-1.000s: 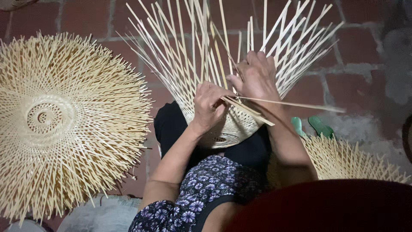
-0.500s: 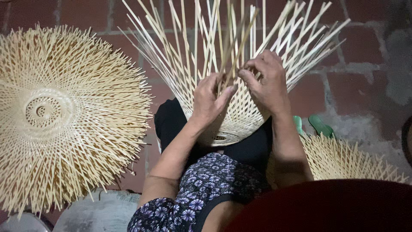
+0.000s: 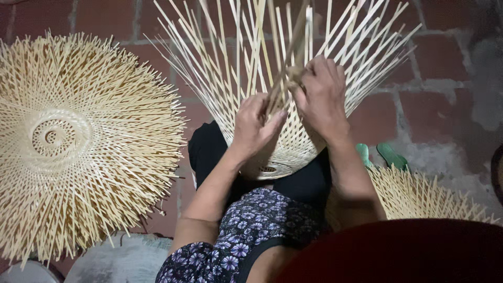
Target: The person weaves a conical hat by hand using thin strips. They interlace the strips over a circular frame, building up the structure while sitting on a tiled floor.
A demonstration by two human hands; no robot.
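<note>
A half-woven bamboo basket [image 3: 293, 152] rests on my lap, its many loose pale strips [image 3: 225, 57] fanning up and outward. My left hand [image 3: 255, 126] presses against the woven side and pinches a bundle of strips [image 3: 283, 78]. My right hand [image 3: 320, 97] is closed around the same upright strips from the right, just above the woven part. Both hands touch each other near the bundle.
A large round woven bamboo piece [image 3: 78, 141] with spiky ends lies on the brick floor at left. Another woven piece [image 3: 419, 194] lies at right beside green sandals [image 3: 387, 154]. A grey round slab [image 3: 120, 259] sits at bottom left.
A long strip that stuck out sideways to the right has been swung upright into the fan. Both hands have shifted up the basket side and closed on the strips.
</note>
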